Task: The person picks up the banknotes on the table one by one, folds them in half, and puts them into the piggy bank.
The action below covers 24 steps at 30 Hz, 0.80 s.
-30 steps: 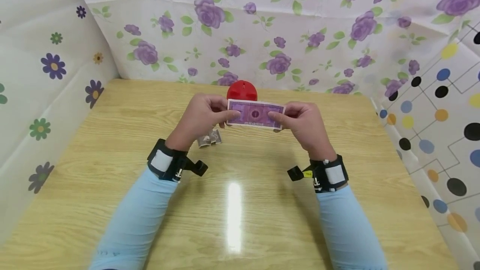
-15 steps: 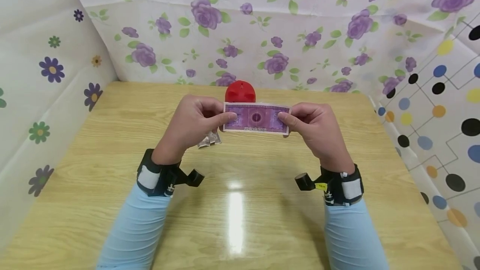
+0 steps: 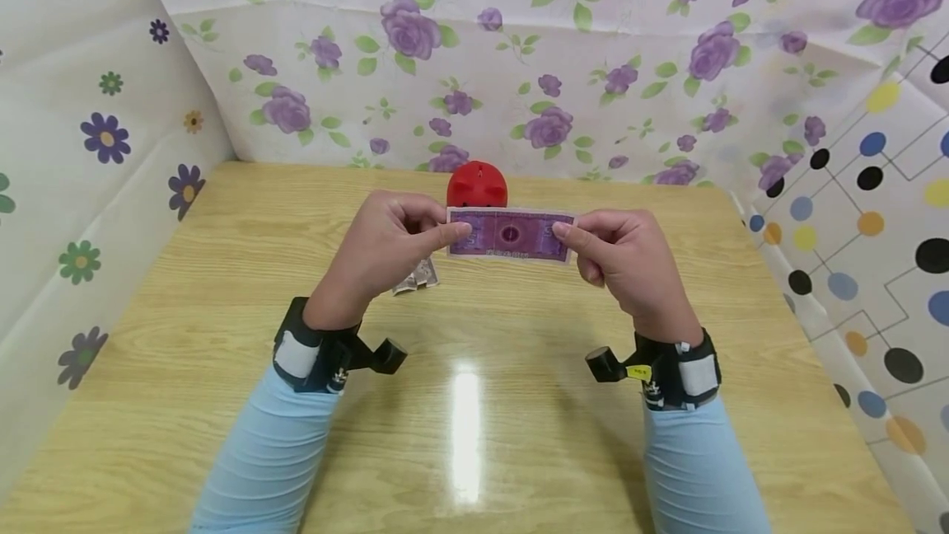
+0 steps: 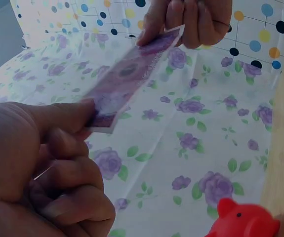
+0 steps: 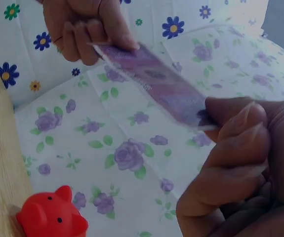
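Stretched flat between both hands is a purple banknote (image 3: pixel 511 235) with a pale border, held up over the table. My left hand (image 3: pixel 385 247) pinches its left end, thumb on the near face. At the other end my right hand (image 3: pixel 628 260) pinches it the same way, its other fingers curled below. The wrist views show the banknote (image 4: pixel 127 74) running from one thumb to the other. Just behind it stands a red piggy bank (image 3: pixel 478 182), its lower part covered by the note in the head view; the right wrist view shows the piggy bank's face (image 5: pixel 52 213).
Small crumpled grey-and-white paper pieces (image 3: pixel 417 277) lie on the wooden table (image 3: pixel 519 427), partly behind my left hand. Flower-printed sheets (image 3: pixel 311 64) rise at the back and left, and a dotted sheet (image 3: pixel 875 270) at the right.
Both hands have drawn slightly nearer and farther apart, so more of the banknote shows between the thumbs. The fingers of the right hand have curled in below the note.
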Tool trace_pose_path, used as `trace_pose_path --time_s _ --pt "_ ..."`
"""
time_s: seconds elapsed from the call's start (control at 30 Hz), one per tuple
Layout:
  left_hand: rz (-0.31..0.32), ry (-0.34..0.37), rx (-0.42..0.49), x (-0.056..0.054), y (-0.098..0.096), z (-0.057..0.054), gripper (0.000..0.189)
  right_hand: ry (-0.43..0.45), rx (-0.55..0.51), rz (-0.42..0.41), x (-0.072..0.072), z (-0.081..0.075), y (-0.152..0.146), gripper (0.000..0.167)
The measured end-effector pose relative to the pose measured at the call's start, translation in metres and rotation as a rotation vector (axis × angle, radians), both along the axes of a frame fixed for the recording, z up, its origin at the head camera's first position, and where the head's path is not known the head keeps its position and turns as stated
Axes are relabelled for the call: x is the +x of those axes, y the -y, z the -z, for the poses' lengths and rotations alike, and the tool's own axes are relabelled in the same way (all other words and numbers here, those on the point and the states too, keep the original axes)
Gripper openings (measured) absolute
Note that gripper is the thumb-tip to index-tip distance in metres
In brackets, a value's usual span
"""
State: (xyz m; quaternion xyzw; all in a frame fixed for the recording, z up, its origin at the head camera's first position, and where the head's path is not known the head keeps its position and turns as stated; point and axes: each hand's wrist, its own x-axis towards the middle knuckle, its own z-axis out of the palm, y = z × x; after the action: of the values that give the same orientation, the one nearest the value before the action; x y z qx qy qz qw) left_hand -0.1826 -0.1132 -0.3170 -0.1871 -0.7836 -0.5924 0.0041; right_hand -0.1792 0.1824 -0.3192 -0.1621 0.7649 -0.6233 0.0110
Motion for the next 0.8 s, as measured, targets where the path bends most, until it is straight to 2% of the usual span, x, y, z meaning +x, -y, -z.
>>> trace_pose_path --time_s 0.07,0.2,0.3,0.4,0.53,0.63,0.73,0.8 --pt "0.025 0.070 0.044 0.001 0.000 0.000 0.019 0.061 -0.022 0.000 0.000 0.000 0.000 0.028" --pt "0.058 0.207 0.163 0.003 -0.003 -0.002 0.019 0.134 -0.169 -0.043 0.000 0.001 0.003 0.025" --pt "0.072 0.229 0.251 0.004 -0.007 -0.003 0.019 0.148 -0.292 -0.087 -0.001 0.001 0.005 0.018" --pt "0.101 0.199 0.325 0.003 -0.009 -0.003 0.022 0.133 -0.374 -0.121 -0.001 0.001 0.005 0.015" --pt "0.131 0.116 0.359 0.003 -0.011 -0.002 0.029 0.096 -0.406 -0.131 0.000 0.001 0.004 0.027" --pt "0.112 0.068 0.368 0.004 -0.013 -0.001 0.027 0.060 -0.378 -0.100 0.001 0.000 0.004 0.030" --pt "0.059 0.025 0.339 0.005 -0.014 -0.001 0.017 0.013 -0.339 -0.066 0.002 -0.002 0.004 0.022" --pt "0.030 0.007 0.318 0.005 -0.015 0.000 0.019 -0.018 -0.314 -0.042 0.003 -0.003 0.005 0.024"
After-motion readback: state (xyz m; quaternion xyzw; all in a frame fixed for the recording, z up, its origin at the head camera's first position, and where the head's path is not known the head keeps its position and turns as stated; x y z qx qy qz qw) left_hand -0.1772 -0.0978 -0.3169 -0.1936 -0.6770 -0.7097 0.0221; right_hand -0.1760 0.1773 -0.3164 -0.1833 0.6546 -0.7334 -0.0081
